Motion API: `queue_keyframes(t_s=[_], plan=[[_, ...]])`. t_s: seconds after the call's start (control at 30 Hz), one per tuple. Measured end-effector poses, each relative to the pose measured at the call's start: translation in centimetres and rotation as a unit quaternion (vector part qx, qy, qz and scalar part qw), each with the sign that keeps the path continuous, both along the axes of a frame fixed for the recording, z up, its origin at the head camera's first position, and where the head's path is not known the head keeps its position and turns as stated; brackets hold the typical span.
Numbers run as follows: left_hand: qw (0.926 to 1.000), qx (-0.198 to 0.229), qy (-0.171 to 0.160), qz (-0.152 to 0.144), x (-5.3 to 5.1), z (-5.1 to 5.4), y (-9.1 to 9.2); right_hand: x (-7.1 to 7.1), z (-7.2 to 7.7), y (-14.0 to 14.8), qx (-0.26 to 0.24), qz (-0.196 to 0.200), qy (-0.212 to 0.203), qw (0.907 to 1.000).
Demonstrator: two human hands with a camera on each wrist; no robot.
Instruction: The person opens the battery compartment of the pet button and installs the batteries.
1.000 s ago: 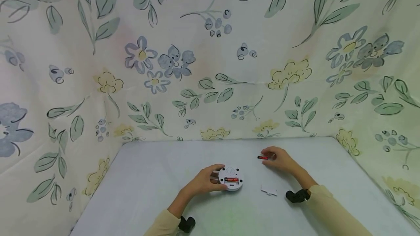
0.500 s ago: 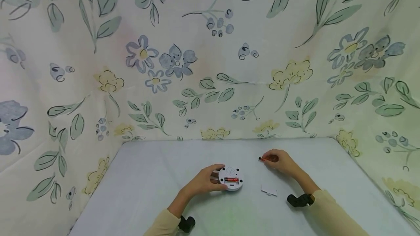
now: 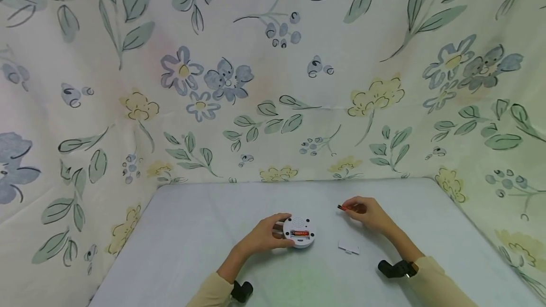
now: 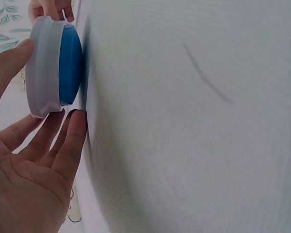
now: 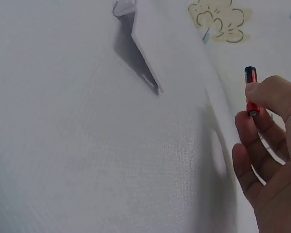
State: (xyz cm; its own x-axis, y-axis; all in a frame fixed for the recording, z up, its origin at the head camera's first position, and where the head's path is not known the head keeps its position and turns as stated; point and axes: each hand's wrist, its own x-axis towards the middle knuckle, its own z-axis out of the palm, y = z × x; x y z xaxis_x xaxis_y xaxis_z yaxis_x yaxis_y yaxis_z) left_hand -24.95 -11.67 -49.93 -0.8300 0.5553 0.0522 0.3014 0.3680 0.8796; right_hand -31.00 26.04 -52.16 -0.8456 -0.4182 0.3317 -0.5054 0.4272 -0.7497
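1. And here's the right hand (image 3: 366,213), its thumb and fingers pinching a red-and-black AAA-looking battery (image 3: 342,207) above the far part of the white surface (image 3: 213,221).
2. Long axis: the pinched battery runs roughly sideways, black end leading out to the person's left, past the fingertips.
3. Over to the left, and a touch nearer the person, the round white-and-blue device (image 3: 299,224) sits in the left hand (image 3: 264,237), thumb on its near edge, fingers curled round the far side.
4. Its compartment faces up, one red battery (image 3: 300,234) lying crosswise inside (whether there's room beside it, I can't tell).
5. So, by my reading, everything hinges on this: the two batteries lie near-parallel, the pinched one angled slightly, with a gap of bare surface between.
6. The white battery cover (image 3: 349,247) lies loose, right of the device.
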Motion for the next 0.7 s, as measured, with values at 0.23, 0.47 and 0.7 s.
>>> queue_keyframes(t_s=[0.23, 0.47, 0.7], plan=[[1.0000, 0.006, 0.001, -0.002, 0.0, -0.2, -0.1, 0.5, -0.4, 0.0, -0.010, -0.004, -0.020, 0.9997], [1.0000, 0.009, -0.001, 0.003, 0.1, 0.1, 0.0, 1.0, -0.4, -0.3, -0.026, 0.003, -0.052, 0.9983], [1.0000, 0.003, -0.003, 0.002, 0.0, 0.1, 0.1, 1.7, 0.2, -1.4, -0.066, 0.028, -0.074, 0.9947]])
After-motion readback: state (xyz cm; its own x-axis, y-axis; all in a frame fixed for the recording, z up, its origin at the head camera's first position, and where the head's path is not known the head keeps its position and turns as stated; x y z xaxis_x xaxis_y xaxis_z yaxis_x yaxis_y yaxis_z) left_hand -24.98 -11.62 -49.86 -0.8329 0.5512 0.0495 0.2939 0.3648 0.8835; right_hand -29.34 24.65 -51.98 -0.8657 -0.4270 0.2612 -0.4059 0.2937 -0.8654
